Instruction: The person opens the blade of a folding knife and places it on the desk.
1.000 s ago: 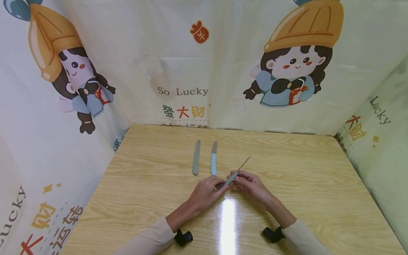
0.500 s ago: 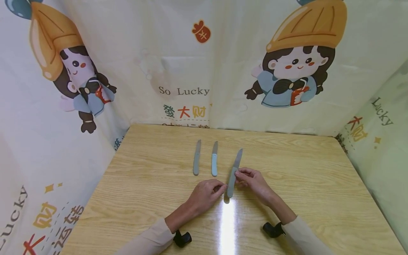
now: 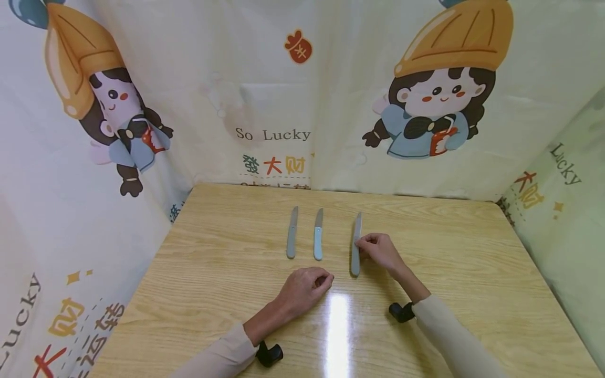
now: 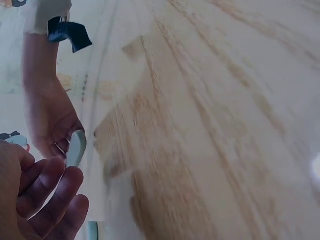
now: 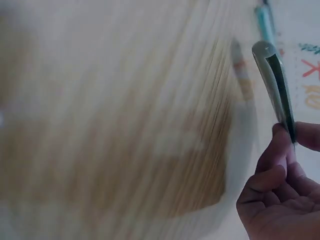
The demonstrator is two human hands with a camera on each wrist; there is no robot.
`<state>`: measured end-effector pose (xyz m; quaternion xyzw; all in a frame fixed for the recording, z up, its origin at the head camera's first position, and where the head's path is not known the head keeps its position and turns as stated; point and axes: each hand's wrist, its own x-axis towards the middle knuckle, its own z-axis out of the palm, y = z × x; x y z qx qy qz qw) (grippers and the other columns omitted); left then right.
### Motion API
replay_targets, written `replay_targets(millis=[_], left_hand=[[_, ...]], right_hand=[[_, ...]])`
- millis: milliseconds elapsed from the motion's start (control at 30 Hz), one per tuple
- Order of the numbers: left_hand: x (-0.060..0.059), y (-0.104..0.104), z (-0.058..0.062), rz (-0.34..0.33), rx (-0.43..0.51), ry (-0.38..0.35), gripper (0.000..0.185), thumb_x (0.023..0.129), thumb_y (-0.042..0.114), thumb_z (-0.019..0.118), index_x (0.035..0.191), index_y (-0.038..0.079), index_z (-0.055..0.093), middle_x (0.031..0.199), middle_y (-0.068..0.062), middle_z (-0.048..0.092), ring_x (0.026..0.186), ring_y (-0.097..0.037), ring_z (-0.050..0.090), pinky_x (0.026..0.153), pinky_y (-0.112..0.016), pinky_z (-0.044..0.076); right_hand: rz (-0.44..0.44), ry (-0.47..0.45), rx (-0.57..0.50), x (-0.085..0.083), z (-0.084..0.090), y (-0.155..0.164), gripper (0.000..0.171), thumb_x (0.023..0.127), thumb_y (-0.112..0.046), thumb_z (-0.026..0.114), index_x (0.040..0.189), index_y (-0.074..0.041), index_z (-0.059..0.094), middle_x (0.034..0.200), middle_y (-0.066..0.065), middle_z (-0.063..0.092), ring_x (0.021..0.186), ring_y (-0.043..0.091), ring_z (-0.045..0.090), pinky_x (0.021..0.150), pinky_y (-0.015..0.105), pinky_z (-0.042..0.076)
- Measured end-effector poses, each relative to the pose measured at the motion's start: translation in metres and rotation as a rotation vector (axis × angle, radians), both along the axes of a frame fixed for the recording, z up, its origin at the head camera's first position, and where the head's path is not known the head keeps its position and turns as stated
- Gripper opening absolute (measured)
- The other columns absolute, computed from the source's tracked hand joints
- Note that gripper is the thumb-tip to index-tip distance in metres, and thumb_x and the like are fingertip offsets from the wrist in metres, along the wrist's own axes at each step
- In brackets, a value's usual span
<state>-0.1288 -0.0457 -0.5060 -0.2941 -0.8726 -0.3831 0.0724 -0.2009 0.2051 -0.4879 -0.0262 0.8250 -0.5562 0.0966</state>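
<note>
Right hand (image 3: pixel 382 251) pinches third grey-handled steel knife (image 3: pixel 355 247), lining it beside two laid knives on wooden worktop (image 3: pixel 472 273); left hand (image 3: pixel 304 286) loosely curled, empty; likely release next.

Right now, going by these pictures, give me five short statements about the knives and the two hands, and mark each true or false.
1. Three knives are on the wooden table. True: a left knife, a middle knife and a right knife.
2. The right hand pinches the right knife. True.
3. The left hand grips the middle knife. False: it rests on the table near the person, fingers curled, holding nothing.
4. The knives lie crosswise with tips pointing to the right. False: all three lie roughly parallel, tips pointing away from the person.
5. The right knife sits farther from the middle knife than the middle one does from the left knife. True.
</note>
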Motion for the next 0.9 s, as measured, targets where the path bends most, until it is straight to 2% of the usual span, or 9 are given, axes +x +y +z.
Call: replay_targets(millis=[200, 300, 633, 900], left_hand=[[0.0, -0.001, -0.002, -0.004, -0.006, -0.027, 0.019, 0.102, 0.018, 0.063, 0.09, 0.014, 0.076, 0.076, 0.014, 0.062, 0.067, 0.005, 0.053, 0.062, -0.014, 0.045], [0.0, -0.002, -0.003, -0.005, -0.006, -0.025, 0.018, 0.102, 0.018, 0.063, 0.09, 0.015, 0.075, 0.077, 0.014, 0.062, 0.068, 0.005, 0.053, 0.062, -0.015, 0.045], [0.0, -0.004, -0.003, -0.002, -0.005, -0.046, 0.018, 0.102, 0.018, 0.063, 0.093, 0.013, 0.076, 0.08, 0.012, 0.065, 0.07, 0.005, 0.055, 0.064, -0.014, 0.046], [0.001, -0.007, -0.003, 0.003, 0.006, -0.05, 0.017, 0.102, 0.017, 0.063, 0.092, 0.013, 0.077, 0.079, 0.013, 0.064, 0.069, 0.005, 0.055, 0.062, -0.015, 0.046]], right_hand=[[-0.007, 0.016, 0.205, -0.015, -0.006, 0.003, 0.027, 0.101, -0.014, 0.061, 0.102, 0.01, 0.073, 0.086, 0.011, 0.072, 0.076, 0.022, 0.064, 0.064, 0.031, 0.05], [-0.015, 0.01, 0.273, -0.02, -0.006, 0.004, 0.027, 0.101, -0.017, 0.062, 0.102, 0.008, 0.074, 0.086, 0.01, 0.072, 0.074, 0.02, 0.061, 0.062, 0.03, 0.047], [0.0, 0.013, 0.339, -0.028, 0.0, 0.009, 0.029, 0.099, -0.019, 0.065, 0.1, 0.009, 0.073, 0.087, 0.011, 0.071, 0.072, 0.019, 0.058, 0.061, 0.03, 0.046], [-0.009, -0.003, 0.322, -0.03, -0.002, 0.006, 0.028, 0.099, -0.017, 0.065, 0.097, 0.009, 0.073, 0.083, 0.011, 0.07, 0.065, 0.016, 0.053, 0.056, 0.028, 0.043]])
